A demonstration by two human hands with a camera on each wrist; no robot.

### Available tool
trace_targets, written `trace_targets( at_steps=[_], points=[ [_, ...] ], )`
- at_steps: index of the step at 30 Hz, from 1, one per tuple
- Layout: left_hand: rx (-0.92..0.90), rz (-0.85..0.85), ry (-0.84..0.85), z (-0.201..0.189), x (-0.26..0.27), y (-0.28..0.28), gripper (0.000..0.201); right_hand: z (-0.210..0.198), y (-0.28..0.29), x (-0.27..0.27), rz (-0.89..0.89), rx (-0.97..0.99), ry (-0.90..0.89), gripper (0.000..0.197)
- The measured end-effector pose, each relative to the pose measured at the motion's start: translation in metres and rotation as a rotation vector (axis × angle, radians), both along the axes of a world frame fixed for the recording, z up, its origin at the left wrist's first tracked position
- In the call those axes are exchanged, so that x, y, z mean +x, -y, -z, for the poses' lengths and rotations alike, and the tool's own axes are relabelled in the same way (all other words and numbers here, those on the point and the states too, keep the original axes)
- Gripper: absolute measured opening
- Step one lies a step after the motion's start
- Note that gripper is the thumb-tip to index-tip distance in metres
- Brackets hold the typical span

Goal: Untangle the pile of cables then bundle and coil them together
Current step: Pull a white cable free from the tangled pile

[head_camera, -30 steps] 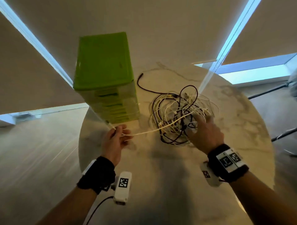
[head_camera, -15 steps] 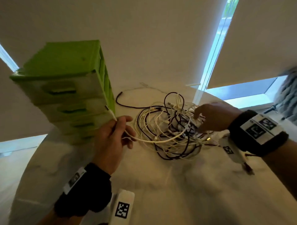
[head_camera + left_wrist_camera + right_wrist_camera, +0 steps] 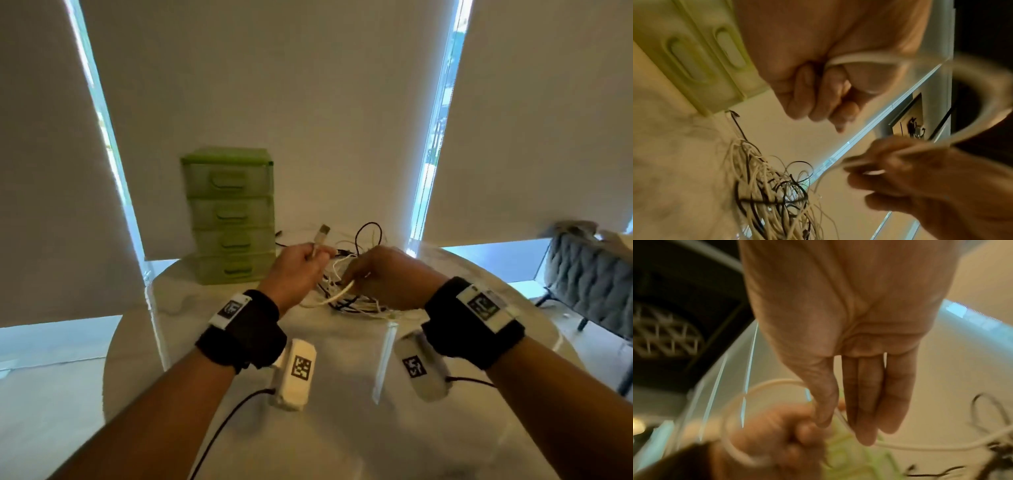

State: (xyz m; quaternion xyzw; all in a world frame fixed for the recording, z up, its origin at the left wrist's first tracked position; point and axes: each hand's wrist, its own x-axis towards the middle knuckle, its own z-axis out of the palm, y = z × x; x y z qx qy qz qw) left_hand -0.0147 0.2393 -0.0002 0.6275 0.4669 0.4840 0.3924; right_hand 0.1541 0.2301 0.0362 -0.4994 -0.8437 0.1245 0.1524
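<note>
A tangle of white and black cables [image 3: 359, 303] lies on the round marble table [image 3: 342, 428], also seen as the pile [image 3: 772, 194] in the left wrist view. My left hand [image 3: 317, 260] is fisted round a thick white cable [image 3: 337, 296], whose USB plug [image 3: 323, 232] sticks up above the fist. My right hand [image 3: 352, 278] pinches the same cable a short way along, between thumb and fingers [image 3: 863, 426]. A slack loop of the white cable [image 3: 740, 402] hangs between the two hands. Both hands are raised just above the near side of the pile.
A green plastic drawer unit [image 3: 229, 219] stands at the back left of the table, close behind my left hand. A grey quilted chair [image 3: 589, 274] stands off the table to the right. Blinds cover the windows behind.
My right hand has left the pile and taken hold of the white cable beside my left hand. Both hands have risen and drawn together. The head view has tilted up.
</note>
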Motion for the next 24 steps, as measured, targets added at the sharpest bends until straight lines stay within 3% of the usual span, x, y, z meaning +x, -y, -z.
trace_targets(
  at_steps=[2, 6, 8, 10, 11, 13, 16, 17, 20, 22, 24],
  points=[
    [-0.087, 0.138, -0.045, 0.003, -0.003, 0.01, 0.016, -0.012, 0.016, -0.008, -0.095, -0.045, -0.128, 0.012],
    [-0.223, 0.318, 0.232, 0.011, -0.005, 0.007, 0.022, -0.027, 0.016, -0.007, -0.184, -0.139, -0.339, 0.011],
    [-0.283, 0.399, 0.295, 0.008, -0.001, 0.0, 0.016, -0.026, 0.007, -0.002, -0.195, -0.116, -0.436, 0.012],
    [-0.328, 0.409, 0.302, 0.008, 0.0, -0.015, 0.007, -0.019, -0.01, 0.007, -0.177, -0.061, -0.509, 0.014],
    [-0.336, 0.393, 0.326, 0.01, -0.001, -0.024, 0.012, -0.015, -0.019, 0.012, -0.142, -0.04, -0.518, 0.013],
    [-0.318, 0.391, 0.449, 0.011, -0.007, -0.049, 0.027, -0.005, -0.045, 0.027, -0.016, -0.037, -0.392, 0.011],
    [-0.225, 0.368, 0.615, -0.001, -0.013, -0.08, 0.037, 0.017, -0.081, 0.045, 0.141, -0.224, 0.0, 0.039],
    [-0.179, 0.347, 0.621, -0.007, -0.013, -0.087, 0.04, 0.024, -0.093, 0.049, 0.165, -0.257, 0.022, 0.04],
    [-0.042, 0.333, 0.687, -0.027, -0.01, -0.096, 0.043, 0.031, -0.108, 0.058, 0.233, -0.188, 0.002, 0.01],
    [0.017, 0.325, 0.704, -0.033, -0.007, -0.096, 0.044, 0.028, -0.111, 0.063, 0.26, -0.161, 0.024, 0.023],
    [0.048, 0.283, 0.671, -0.033, -0.004, -0.098, 0.041, 0.024, -0.113, 0.067, 0.253, -0.119, -0.025, 0.021]
  ],
)
